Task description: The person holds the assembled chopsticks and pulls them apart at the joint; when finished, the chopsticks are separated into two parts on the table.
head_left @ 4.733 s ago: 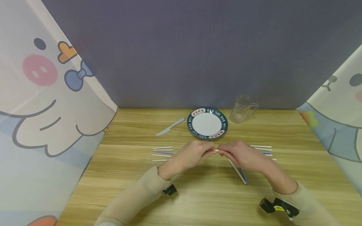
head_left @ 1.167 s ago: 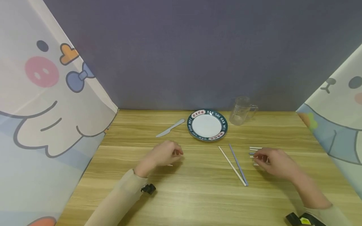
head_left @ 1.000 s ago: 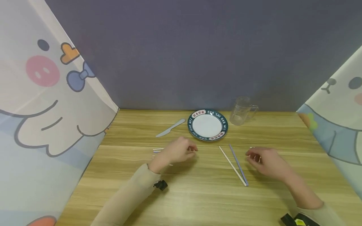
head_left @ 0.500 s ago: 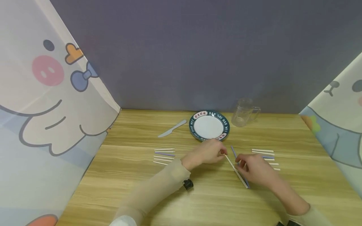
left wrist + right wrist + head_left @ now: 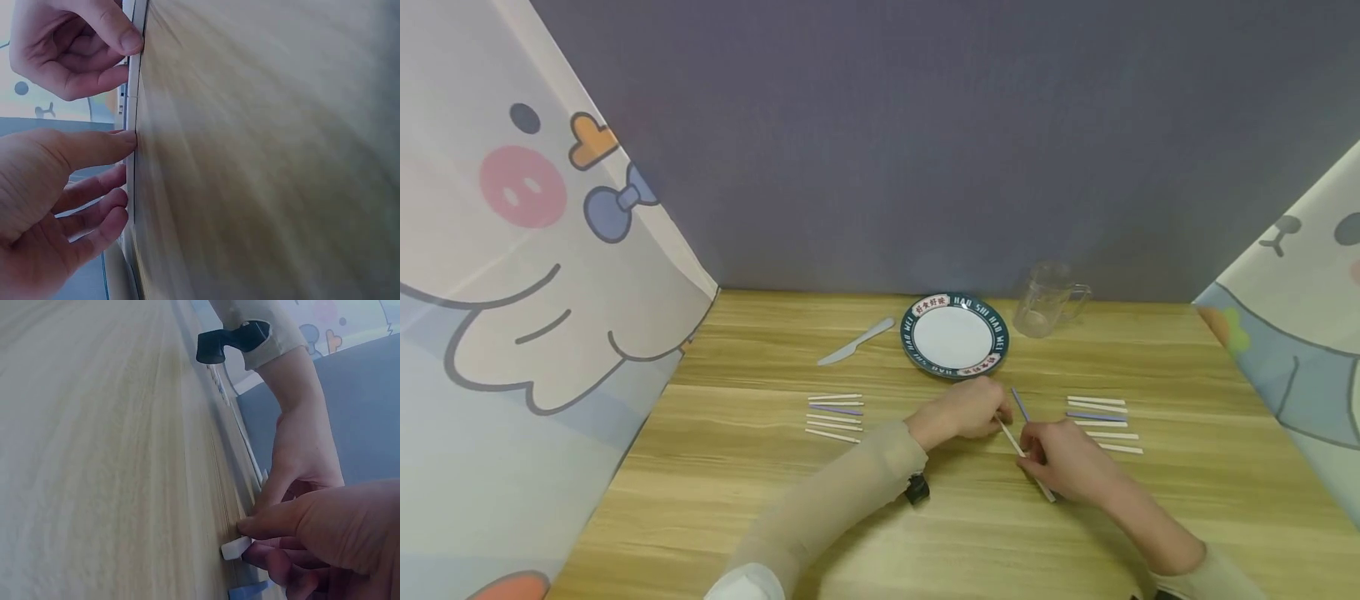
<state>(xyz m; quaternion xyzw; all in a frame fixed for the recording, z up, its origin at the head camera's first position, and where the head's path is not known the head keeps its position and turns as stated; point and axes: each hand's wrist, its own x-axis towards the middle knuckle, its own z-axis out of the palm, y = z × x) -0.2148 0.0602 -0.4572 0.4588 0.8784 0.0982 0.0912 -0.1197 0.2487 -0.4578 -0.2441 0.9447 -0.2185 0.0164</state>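
Observation:
Just in front of the plate, my left hand (image 5: 973, 408) pinches the far end of a long white chopstick (image 5: 1009, 435). My right hand (image 5: 1067, 460) holds the same chopstick lower down between thumb and fingers. A faint joint line crosses the white chopstick (image 5: 132, 112) between the two hands in the left wrist view. Close beside it lies a purple chopstick (image 5: 1020, 404), mostly hidden behind the right hand. The squared ends of the white chopstick (image 5: 234, 549) and the purple one (image 5: 247, 590) show side by side in the right wrist view.
Thin short stick pieces (image 5: 835, 418), white and one purple, lie in a row at left. Thicker pieces (image 5: 1105, 435) lie in a row at right. Behind are a knife (image 5: 856, 342), a green-rimmed plate (image 5: 917, 354) and a clear mug (image 5: 1040, 304).
Earlier both hands met over a small white piece, then parted towards the two rows. Since then they have come back to the middle and taken hold of the white chopstick.

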